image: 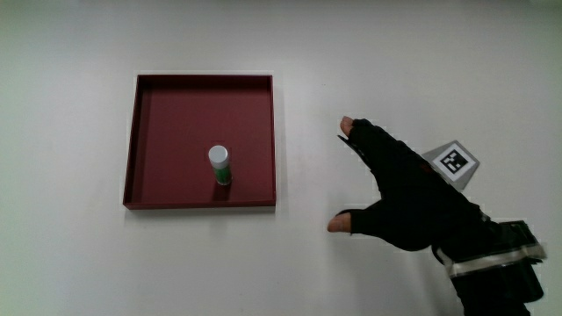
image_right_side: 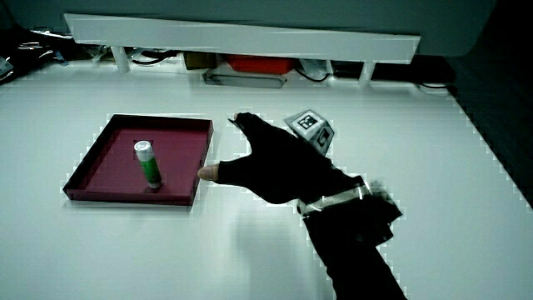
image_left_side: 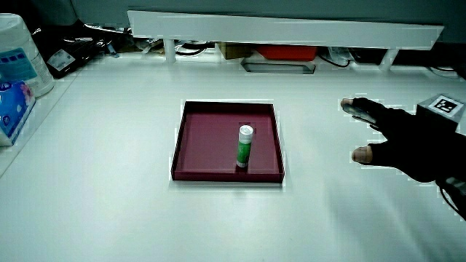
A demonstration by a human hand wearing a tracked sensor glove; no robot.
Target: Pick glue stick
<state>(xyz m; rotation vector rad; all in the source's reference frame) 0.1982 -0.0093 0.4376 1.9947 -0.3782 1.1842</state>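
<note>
Gloved hand [image: 406,195] beside red tray [image: 140,140], fingers [image: 358,132] spread and empty, glue stick [image: 220,165] upright inside, unobstructed

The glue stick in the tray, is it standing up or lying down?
Standing upright. The glue stick rests on its base in the dark red tray, white cap on top in both side views.

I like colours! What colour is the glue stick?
Green with a white cap, clearest in a side view.
</note>
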